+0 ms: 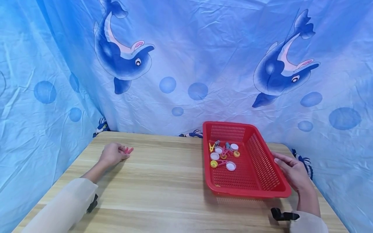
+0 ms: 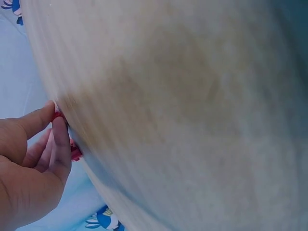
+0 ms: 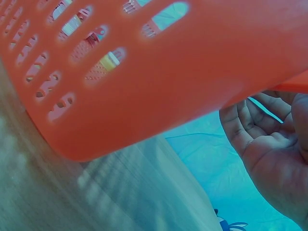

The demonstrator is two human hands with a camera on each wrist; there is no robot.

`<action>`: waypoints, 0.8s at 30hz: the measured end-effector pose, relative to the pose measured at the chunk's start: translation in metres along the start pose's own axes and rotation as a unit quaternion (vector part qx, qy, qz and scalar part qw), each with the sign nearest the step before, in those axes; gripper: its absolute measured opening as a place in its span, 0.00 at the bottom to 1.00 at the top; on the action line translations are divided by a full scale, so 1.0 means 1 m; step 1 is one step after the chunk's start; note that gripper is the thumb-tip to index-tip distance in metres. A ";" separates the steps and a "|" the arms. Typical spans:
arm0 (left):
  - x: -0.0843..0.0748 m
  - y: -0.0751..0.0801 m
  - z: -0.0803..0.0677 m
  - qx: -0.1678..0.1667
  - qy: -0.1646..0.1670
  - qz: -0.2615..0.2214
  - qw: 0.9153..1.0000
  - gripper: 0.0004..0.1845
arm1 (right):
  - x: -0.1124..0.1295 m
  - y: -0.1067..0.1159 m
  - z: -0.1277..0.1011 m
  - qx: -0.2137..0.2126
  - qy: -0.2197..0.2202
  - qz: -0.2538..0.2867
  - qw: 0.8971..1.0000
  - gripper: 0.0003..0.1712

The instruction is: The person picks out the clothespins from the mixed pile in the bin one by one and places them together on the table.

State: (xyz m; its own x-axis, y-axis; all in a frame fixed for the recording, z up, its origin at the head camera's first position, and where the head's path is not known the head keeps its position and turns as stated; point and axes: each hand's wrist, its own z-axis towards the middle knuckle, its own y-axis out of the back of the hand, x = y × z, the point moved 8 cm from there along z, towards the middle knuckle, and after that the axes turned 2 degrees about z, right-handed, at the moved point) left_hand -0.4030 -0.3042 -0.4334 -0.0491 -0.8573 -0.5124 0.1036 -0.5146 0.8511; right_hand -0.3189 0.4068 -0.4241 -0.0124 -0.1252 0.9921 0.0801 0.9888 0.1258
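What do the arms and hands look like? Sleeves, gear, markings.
Left hand and right hand: no gloves, no rings visible. Left sleeve and right sleeve: pale off-white, plain, ending short of the hands. A small black fitting juts out by each cuff, left fitting and right fitting. No cables visible.
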 end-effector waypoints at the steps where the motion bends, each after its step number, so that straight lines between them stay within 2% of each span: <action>1: 0.001 0.000 0.000 -0.002 0.002 0.004 1.000 0.16 | 0.000 0.000 0.000 0.000 0.000 -0.001 1.000 0.34; 8: 0.005 0.003 0.000 -0.019 0.011 0.015 1.000 0.13 | 0.001 -0.001 0.001 0.003 0.004 0.009 1.000 0.32; 18: 0.005 0.003 0.000 -0.018 0.014 0.023 0.999 0.12 | 0.000 0.000 0.002 0.005 0.002 0.025 1.000 0.31; 24: 0.006 0.003 -0.001 -0.014 0.015 0.033 0.999 0.12 | 0.003 -0.002 0.000 0.007 0.007 0.016 1.000 0.31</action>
State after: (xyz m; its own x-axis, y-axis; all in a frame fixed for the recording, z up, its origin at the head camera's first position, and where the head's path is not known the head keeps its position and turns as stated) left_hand -0.4022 -0.3107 -0.4335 -0.0117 -0.8882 -0.4593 0.1329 -0.4567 0.8797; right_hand -0.3192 0.4048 -0.4213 0.0037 -0.0942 0.9955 0.0667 0.9934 0.0938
